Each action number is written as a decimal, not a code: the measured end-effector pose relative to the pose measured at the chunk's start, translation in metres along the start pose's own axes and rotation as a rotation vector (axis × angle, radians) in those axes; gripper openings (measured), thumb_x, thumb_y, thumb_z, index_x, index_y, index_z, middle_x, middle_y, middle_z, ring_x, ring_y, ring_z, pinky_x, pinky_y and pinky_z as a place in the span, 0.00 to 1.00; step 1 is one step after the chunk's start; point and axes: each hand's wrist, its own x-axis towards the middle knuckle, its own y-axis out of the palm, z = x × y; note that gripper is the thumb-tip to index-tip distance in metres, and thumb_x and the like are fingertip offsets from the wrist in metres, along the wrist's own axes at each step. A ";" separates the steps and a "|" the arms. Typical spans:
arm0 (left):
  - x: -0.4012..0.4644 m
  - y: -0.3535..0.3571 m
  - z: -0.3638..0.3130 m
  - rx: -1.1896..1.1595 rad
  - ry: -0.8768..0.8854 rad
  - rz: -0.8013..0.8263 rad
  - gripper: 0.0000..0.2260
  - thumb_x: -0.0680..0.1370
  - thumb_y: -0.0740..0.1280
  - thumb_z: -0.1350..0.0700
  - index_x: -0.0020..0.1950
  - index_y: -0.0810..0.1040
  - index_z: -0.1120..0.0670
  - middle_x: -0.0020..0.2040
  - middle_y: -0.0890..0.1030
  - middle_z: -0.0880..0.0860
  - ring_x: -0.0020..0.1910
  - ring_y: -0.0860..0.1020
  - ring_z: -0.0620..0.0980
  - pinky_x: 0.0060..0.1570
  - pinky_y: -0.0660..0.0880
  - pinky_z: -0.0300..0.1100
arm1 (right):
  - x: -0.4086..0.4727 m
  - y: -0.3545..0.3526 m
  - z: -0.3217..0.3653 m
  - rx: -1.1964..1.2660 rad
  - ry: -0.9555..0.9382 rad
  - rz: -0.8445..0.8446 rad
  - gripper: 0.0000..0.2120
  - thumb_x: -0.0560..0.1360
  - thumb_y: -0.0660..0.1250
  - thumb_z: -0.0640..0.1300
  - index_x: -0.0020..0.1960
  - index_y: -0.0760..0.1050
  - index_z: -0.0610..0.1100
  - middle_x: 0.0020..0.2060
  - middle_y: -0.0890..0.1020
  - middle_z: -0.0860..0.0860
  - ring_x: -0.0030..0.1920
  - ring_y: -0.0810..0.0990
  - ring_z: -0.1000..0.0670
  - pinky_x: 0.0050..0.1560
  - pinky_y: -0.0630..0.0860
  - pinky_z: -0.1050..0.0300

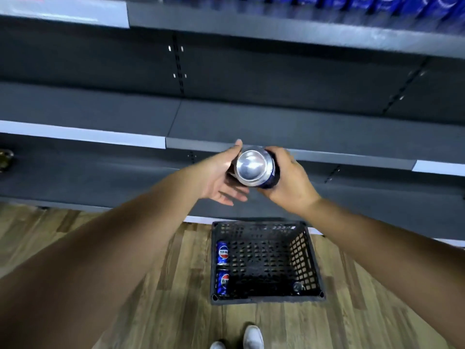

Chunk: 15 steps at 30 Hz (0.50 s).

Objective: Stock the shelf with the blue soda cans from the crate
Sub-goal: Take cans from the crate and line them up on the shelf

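While the dark shelf (pixel 251 122) waits bare above the crate (pixel 266 260), where two blue cans (pixel 222 267) lie along its left wall, I hold one soda can (pixel 254 167) tipped bottom-up, probably turning it upright. My right hand (pixel 289 182) wraps it; my left hand (pixel 221 175) cups alongside, fingers straight.
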 end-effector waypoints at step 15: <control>-0.070 0.016 -0.074 0.317 0.182 0.085 0.26 0.72 0.56 0.31 0.56 0.76 0.49 0.54 0.82 0.53 0.50 0.81 0.56 0.56 0.75 0.56 | 0.038 -0.085 0.020 -0.343 -0.486 0.072 0.31 0.58 0.75 0.27 0.60 0.71 0.32 0.58 0.76 0.37 0.58 0.77 0.37 0.61 0.65 0.61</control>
